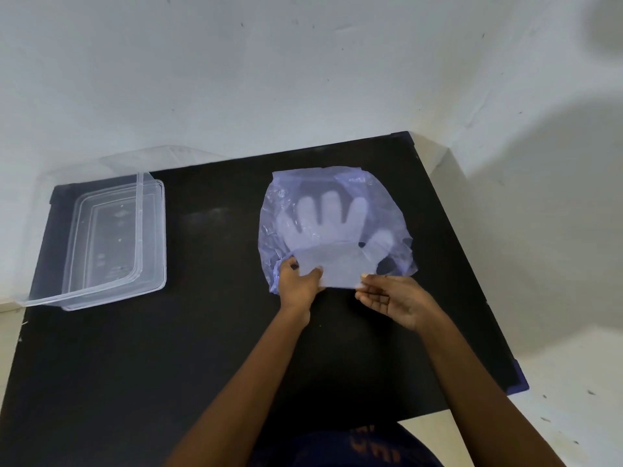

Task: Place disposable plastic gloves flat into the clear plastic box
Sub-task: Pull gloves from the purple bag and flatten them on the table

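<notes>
head view looks down on a black table point(209, 348) set against a pale wall point(303, 79). my left hand point(298, 284) pinches the near left corner of the glove's cuff, thumb on top and fingers underneath. my right hand point(391, 298) sits at the near right corner of the same cuff with the fingertips touching the edge; the fingers are loosely curled, and i cannot tell whether they truly grip the plastic or only touch it.

the disposable glove point(332, 237) is translucent and whitish. its fingers point toward the far side of the table and its thumb sticks out to the right. it lies on or partly inside a crumpled bluish plastic bag point(387, 203) that spreads out around it on the right half of the table; i cannot tell which. the cuff end comes out past the bag's near edge, where my hands meet it.

the clear plastic box point(118, 241) stands well apart from the glove, at the far left of the table, open side up. nothing lies inside it that i can make out; only the moulded base and some glints show through. its clear lid point(140, 210) is off the rim, tilted, with one long edge running across the box and the rest leaning out beyond the far left side toward the wall.
</notes>
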